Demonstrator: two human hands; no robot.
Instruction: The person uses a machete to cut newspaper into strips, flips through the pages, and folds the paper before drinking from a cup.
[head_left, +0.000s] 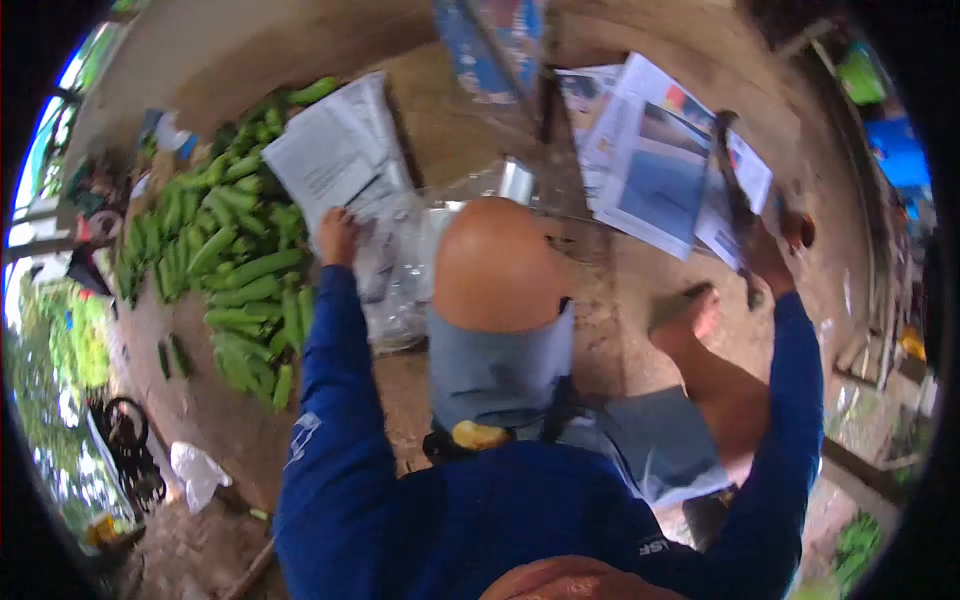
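My left hand [338,238] is closed at the edge of a crumpled clear plastic bag [398,265], just below a stack of printed paper sheets [330,150]. Its fingertips are small and blurred. To its left lies a large heap of long green gourds [235,240]. On the right, my right hand [766,262] is wrapped round a long, dark, curved tool [735,185], which looks like a sickle or knife; blur hides its exact kind. The tool lies across more printed sheets [655,165], one with a large blue picture.
A post with a blue printed sheet [495,45] stands ahead between the paper piles. My bent knee [498,265] rises in the middle, my bare foot [690,318] rests at right. A white plastic bag [200,472] sits lower left; a blue container [898,152] is far right.
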